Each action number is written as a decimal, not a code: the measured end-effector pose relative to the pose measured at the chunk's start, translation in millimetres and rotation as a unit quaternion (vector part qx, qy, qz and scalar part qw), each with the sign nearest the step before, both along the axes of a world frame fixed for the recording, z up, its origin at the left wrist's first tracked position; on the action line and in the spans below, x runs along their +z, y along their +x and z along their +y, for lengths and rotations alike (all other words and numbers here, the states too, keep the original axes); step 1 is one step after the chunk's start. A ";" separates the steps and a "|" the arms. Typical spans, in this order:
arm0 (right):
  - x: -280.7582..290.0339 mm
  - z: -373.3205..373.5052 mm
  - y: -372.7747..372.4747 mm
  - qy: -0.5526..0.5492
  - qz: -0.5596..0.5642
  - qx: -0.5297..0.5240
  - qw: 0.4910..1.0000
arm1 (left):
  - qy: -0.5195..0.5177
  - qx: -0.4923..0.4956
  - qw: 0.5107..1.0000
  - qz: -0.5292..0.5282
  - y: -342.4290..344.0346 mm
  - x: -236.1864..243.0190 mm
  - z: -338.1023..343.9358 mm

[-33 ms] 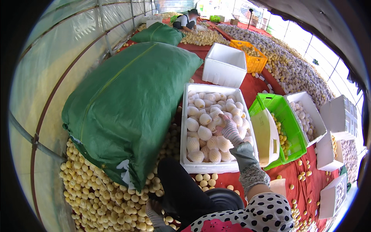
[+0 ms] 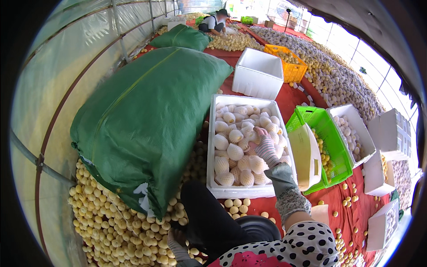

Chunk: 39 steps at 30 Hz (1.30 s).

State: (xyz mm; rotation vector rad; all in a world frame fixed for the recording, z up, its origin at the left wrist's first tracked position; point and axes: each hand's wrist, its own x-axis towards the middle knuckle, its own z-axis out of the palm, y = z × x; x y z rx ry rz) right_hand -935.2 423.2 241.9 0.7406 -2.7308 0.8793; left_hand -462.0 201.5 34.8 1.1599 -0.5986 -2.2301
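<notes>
A white foam box (image 2: 242,192) in front of me is full of pale round fruits in white foam nets (image 2: 235,152). My right hand (image 2: 266,147), in a striped glove with bare fingertips, reaches into the box's right half. Its fingers curve round one netted fruit among the others, partly hiding it. My left hand (image 2: 177,247), also in a striped glove, is low beside my dark-trousered knee, next to loose yellowish fruits (image 2: 129,222) on the ground. Shadow and my leg hide most of its fingers.
A large green sack (image 2: 147,111) bulges on the left. Beyond my box stands a white foam box (image 2: 258,75) and an orange crate (image 2: 289,62). Right are a cream basin (image 2: 307,155), a green crate (image 2: 342,171) and more foam boxes. Another person (image 2: 215,23) crouches far back.
The view has shifted very slightly. My right hand has moved a little among the netted fruits; the left hand stays low by my knee.
</notes>
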 end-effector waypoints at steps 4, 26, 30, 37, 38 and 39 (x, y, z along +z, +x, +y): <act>-2.0 0.6 16.0 0.041 0.225 -0.034 0.973 | 0.034 0.030 0.996 -0.074 -17.4 26.9 18.9; -66.5 -0.8 35.1 0.214 0.104 0.024 0.971 | -0.685 -0.549 -0.069 -0.473 -26.8 -16.3 -3.4; -67.6 1.5 35.1 0.215 0.107 0.021 0.970 | -0.690 -0.502 -0.215 -0.476 -20.4 -69.5 -8.3; -70.2 0.1 36.4 0.219 0.123 0.023 0.968 | -0.675 -0.442 -0.322 -0.496 -9.8 -107.6 -5.9; -70.4 -0.5 36.4 0.214 0.128 0.023 0.968 | -0.699 -0.446 -0.254 -0.497 -8.3 -106.7 -6.3; -70.6 -3.0 36.1 0.208 0.134 0.024 0.969 | -0.721 -0.449 -0.186 -0.493 -5.9 -104.9 -6.9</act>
